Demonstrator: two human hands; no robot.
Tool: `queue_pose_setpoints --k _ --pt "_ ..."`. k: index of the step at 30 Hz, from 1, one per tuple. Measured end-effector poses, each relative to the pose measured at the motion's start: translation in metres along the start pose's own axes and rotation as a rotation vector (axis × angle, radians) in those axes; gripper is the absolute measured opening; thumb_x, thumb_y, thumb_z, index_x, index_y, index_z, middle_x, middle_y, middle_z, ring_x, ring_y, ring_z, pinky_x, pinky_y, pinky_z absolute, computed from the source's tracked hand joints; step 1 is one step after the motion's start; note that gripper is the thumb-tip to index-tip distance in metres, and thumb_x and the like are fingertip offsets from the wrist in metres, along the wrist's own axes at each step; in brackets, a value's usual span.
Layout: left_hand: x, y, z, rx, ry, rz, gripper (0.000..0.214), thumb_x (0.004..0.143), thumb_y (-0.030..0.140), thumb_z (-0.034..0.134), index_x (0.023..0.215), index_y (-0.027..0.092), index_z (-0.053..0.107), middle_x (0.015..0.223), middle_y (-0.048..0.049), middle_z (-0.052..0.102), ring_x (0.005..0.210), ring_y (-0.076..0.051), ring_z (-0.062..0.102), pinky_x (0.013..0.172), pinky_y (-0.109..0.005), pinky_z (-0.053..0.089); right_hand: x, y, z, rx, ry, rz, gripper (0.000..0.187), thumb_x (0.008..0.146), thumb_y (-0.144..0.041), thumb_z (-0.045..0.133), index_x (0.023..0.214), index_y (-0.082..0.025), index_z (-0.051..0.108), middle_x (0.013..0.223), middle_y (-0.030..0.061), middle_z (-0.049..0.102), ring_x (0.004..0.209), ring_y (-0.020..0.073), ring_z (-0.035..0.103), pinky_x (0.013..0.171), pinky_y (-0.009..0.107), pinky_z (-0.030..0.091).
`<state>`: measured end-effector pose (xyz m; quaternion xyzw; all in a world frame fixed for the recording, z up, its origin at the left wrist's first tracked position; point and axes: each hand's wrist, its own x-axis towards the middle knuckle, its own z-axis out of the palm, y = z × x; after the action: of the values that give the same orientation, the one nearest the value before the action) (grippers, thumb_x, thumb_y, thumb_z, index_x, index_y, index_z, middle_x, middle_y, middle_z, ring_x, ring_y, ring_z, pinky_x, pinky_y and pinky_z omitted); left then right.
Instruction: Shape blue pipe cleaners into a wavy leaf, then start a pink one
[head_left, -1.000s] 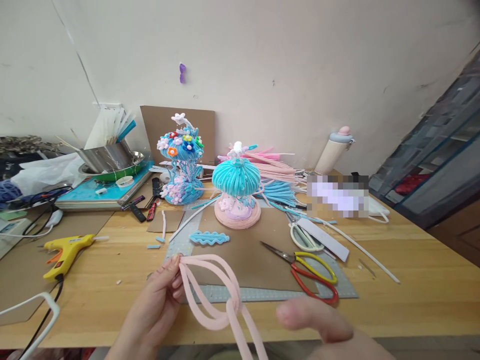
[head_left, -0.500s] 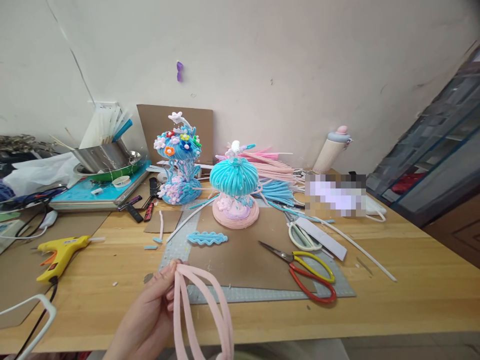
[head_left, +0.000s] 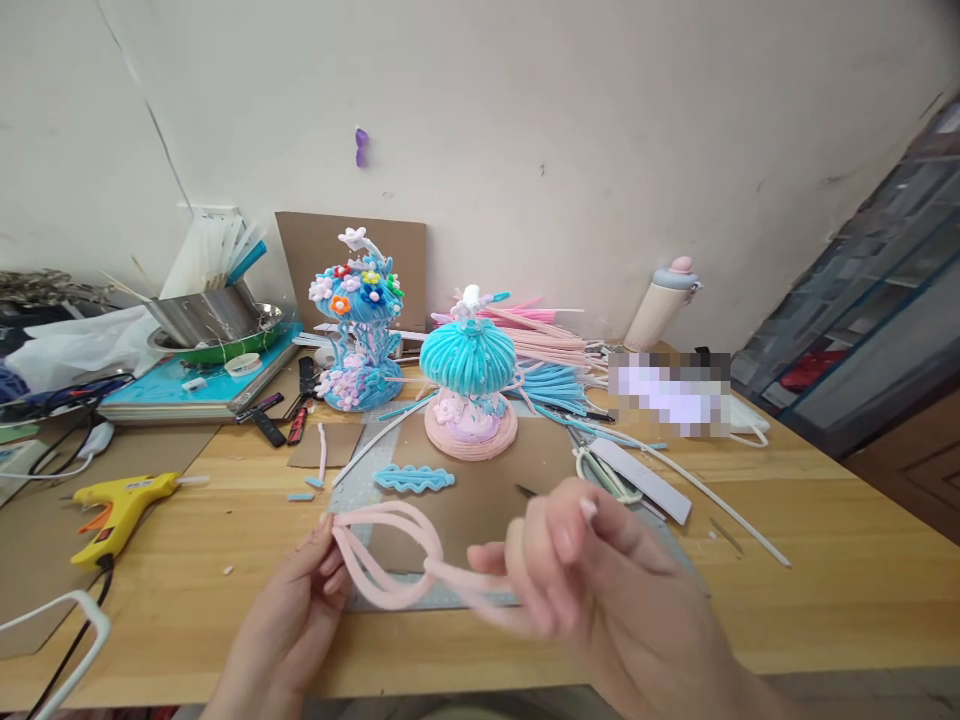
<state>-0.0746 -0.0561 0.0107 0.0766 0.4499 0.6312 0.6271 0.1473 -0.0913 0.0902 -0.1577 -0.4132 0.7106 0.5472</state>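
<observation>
My left hand (head_left: 289,605) pinches one end of a bundle of pale pink pipe cleaners (head_left: 386,598) above the table's front part. The strands bow out into loops and come together at a crossing. From there their other ends run to my right hand (head_left: 611,595), whose fingers curl round them, slightly blurred. Beyond the hands lies a wavy light-blue pipe-cleaner piece (head_left: 414,479). Behind it stands a turquoise-topped pipe-cleaner model (head_left: 469,358) on a round pink base. My right hand covers most of the red-and-yellow-handled scissors; only a blade tip (head_left: 526,491) shows.
A yellow glue gun (head_left: 124,505) lies at left. A blue flowered model (head_left: 358,325) and bundles of blue pipe cleaners (head_left: 551,388) stand or lie farther back. Pale green-handled scissors (head_left: 611,482) rest at right, near a bottle (head_left: 660,308). A metal pot (head_left: 206,315) sits back left.
My right hand has come into view and holds the free ends of the pink pipe cleaners. The bundle, which hung down, now stretches sideways between both hands. My left hand shifted slightly left.
</observation>
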Motion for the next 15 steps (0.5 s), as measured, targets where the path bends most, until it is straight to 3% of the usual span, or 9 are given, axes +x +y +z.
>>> queue_pose_setpoints --k 2,4,8,15 --pt "0.006 -0.002 -0.005 -0.021 -0.032 0.01 0.024 0.082 0.009 0.046 0.059 0.012 0.05 0.048 0.0068 0.033 0.034 -0.002 0.03 0.028 -0.011 0.029 0.01 0.01 -0.007 0.196 0.093 -0.043 0.018 0.084 -0.028 0.05 0.069 -0.021 0.055 0.057 -0.0044 0.04 0.054 0.0092 0.042 0.065 0.029 0.04" --pt "0.009 -0.003 -0.008 -0.034 -0.043 0.022 0.022 0.082 0.007 0.046 0.061 0.013 0.049 0.049 0.007 0.033 0.035 -0.002 0.031 0.029 -0.01 0.03 0.015 0.015 -0.014 0.247 0.107 -0.03 0.025 0.084 -0.035 0.047 0.066 -0.019 0.052 0.058 -0.0038 0.034 0.053 0.0098 0.035 0.056 0.026 0.034" --pt "0.011 -0.004 -0.01 -0.035 -0.068 0.041 0.021 0.081 0.008 0.048 0.061 0.013 0.048 0.051 0.0071 0.033 0.036 -0.002 0.031 0.029 -0.011 0.03 0.018 0.014 -0.023 0.236 0.084 0.012 0.04 0.084 -0.046 0.036 0.056 -0.018 0.041 0.055 -0.0034 0.028 0.052 0.0113 0.028 0.054 0.027 0.029" --pt "0.013 -0.005 -0.011 -0.031 -0.099 0.052 0.02 0.081 0.008 0.049 0.062 0.013 0.049 0.051 0.0073 0.033 0.036 -0.002 0.031 0.028 -0.01 0.031 0.019 0.015 -0.03 0.285 0.085 0.031 0.029 0.08 -0.032 0.035 0.054 -0.019 0.035 0.052 -0.0038 0.024 0.049 0.0114 0.024 0.052 0.027 0.026"
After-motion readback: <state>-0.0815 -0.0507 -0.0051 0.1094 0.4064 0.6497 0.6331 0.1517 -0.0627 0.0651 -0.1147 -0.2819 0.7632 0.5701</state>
